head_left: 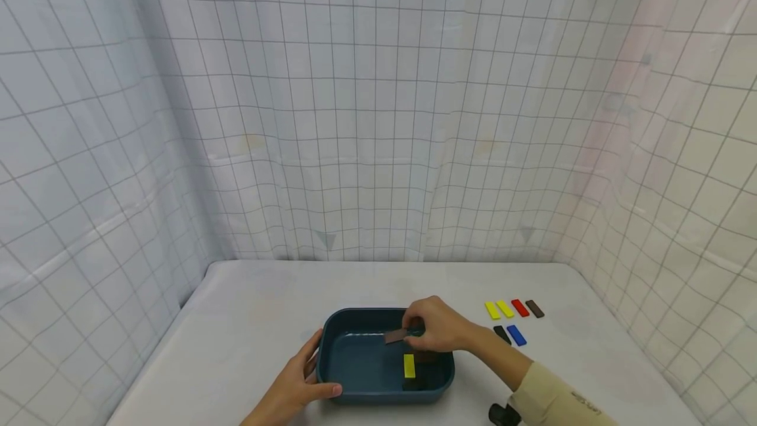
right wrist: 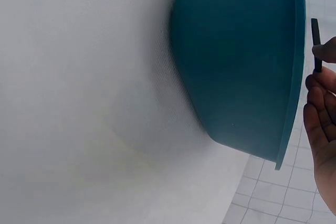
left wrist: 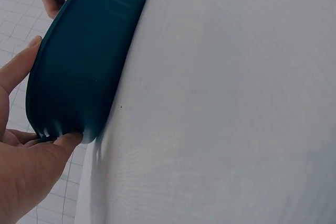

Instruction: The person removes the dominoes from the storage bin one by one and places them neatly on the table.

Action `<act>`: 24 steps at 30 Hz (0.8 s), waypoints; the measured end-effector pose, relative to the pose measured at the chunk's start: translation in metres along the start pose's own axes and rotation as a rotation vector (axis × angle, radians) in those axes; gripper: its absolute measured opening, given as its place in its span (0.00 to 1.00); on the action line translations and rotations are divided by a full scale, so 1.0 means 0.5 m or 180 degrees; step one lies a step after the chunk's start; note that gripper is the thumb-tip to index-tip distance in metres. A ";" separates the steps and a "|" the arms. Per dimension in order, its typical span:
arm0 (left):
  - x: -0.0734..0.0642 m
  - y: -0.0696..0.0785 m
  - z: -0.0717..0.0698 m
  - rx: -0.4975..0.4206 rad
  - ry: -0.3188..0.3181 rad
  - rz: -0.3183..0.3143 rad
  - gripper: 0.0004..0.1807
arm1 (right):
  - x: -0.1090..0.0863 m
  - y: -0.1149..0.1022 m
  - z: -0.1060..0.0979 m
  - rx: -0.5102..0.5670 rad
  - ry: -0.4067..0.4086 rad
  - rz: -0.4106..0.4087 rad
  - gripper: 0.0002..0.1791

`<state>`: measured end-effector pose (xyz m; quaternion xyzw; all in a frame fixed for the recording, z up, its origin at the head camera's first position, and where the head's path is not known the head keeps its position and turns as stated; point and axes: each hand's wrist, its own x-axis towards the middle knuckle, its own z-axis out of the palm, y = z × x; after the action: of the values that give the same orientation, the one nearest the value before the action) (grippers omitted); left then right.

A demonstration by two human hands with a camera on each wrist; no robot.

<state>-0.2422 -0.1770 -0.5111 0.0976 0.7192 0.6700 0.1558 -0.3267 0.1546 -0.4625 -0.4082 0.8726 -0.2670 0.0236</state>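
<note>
A dark teal plastic tub (head_left: 355, 398) sits at the front of the white table. My left hand (head_left: 296, 377) grips its left end, thumb on the near rim and fingers along the side; the left wrist view shows those fingers against the outer wall. Over the tub's right half, my right hand (head_left: 437, 327) pinches a thin brown rectangular tile (head_left: 395, 336) between thumb and fingers. In the right wrist view that tile (right wrist: 316, 40) appears edge-on, above the rim. Inside the tub at right lies a yellow tile (head_left: 409, 365), with a black one (head_left: 410, 384) near it; shadow obscures other pieces there.
To the tub's right lie two yellow tiles (head_left: 492, 310), a red tile (head_left: 520, 307), a brown tile (head_left: 535, 308), a black tile (head_left: 501, 334) and a blue tile (head_left: 517, 335). A black object (head_left: 503, 415) shows by the right sleeve. Gridded white curtains (head_left: 378, 117) surround the table.
</note>
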 end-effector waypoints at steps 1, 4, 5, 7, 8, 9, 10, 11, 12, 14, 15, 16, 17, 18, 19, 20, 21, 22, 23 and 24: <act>0.000 0.000 0.000 -0.0018 -0.0009 -0.0003 0.59 | -0.001 -0.001 -0.002 0.0012 0.0008 0.0005 0.07; -0.001 0.001 0.000 -0.0027 -0.0027 -0.0004 0.59 | -0.005 0.000 -0.009 0.0048 0.0022 0.0026 0.07; -0.001 0.001 0.000 -0.0027 -0.0031 -0.0007 0.59 | -0.006 0.000 -0.011 0.0059 0.0026 0.0034 0.07; -0.002 0.002 0.000 -0.0035 -0.0041 -0.0015 0.59 | -0.008 0.001 -0.016 0.0080 0.0031 0.0059 0.07; -0.002 0.003 0.000 -0.0029 -0.0038 -0.0018 0.59 | -0.010 0.001 -0.019 0.0091 0.0036 0.0074 0.07; -0.002 0.003 0.000 -0.0033 -0.0040 -0.0021 0.59 | -0.011 0.002 -0.021 0.0088 0.0040 0.0092 0.07; -0.002 0.003 0.000 -0.0034 -0.0040 -0.0026 0.59 | -0.013 0.003 -0.023 0.0084 0.0051 0.0109 0.07; -0.002 0.002 0.000 -0.0039 -0.0043 -0.0027 0.59 | -0.016 0.004 -0.025 0.0075 0.0062 0.0120 0.07; -0.002 0.002 0.000 -0.0040 -0.0043 -0.0029 0.59 | -0.018 0.005 -0.027 0.0054 0.0076 0.0119 0.07; -0.003 0.001 -0.001 -0.0040 -0.0030 -0.0023 0.59 | -0.023 0.006 -0.031 0.0016 0.0106 0.0125 0.07; -0.004 0.001 -0.001 -0.0035 -0.0032 -0.0019 0.59 | -0.025 0.008 -0.032 -0.0006 0.0127 0.0117 0.07; -0.004 0.001 -0.002 -0.0036 -0.0031 -0.0015 0.59 | -0.027 0.009 -0.034 -0.0016 0.0144 0.0115 0.07; -0.005 0.001 -0.002 -0.0044 -0.0033 -0.0010 0.59 | -0.030 0.011 -0.035 -0.0020 0.0162 0.0090 0.07; -0.006 0.001 -0.002 -0.0044 -0.0030 -0.0008 0.60 | -0.032 0.012 -0.036 -0.0015 0.0175 0.0086 0.06; -0.006 0.001 -0.003 -0.0048 -0.0034 -0.0004 0.60 | -0.034 0.013 -0.038 0.0001 0.0184 0.0093 0.06; -0.006 0.001 -0.003 -0.0054 -0.0045 -0.0004 0.60 | -0.036 0.014 -0.039 0.0015 0.0195 0.0086 0.06; -0.006 0.001 -0.003 -0.0054 -0.0051 -0.0007 0.60 | -0.038 0.016 -0.040 0.0030 0.0203 0.0084 0.05; -0.006 0.001 -0.003 -0.0066 -0.0052 -0.0010 0.60 | -0.040 0.016 -0.042 0.0043 0.0210 0.0078 0.05; -0.006 0.001 -0.003 -0.0075 -0.0058 -0.0015 0.60 | -0.043 0.018 -0.043 0.0059 0.0218 0.0059 0.05; -0.005 0.001 -0.003 -0.0092 -0.0068 -0.0020 0.60 | -0.045 0.019 -0.044 0.0065 0.0223 0.0066 0.05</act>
<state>-0.2404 -0.1795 -0.5103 0.1002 0.7081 0.6787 0.1670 -0.3243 0.1857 -0.4522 -0.3893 0.8744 -0.2898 -0.0001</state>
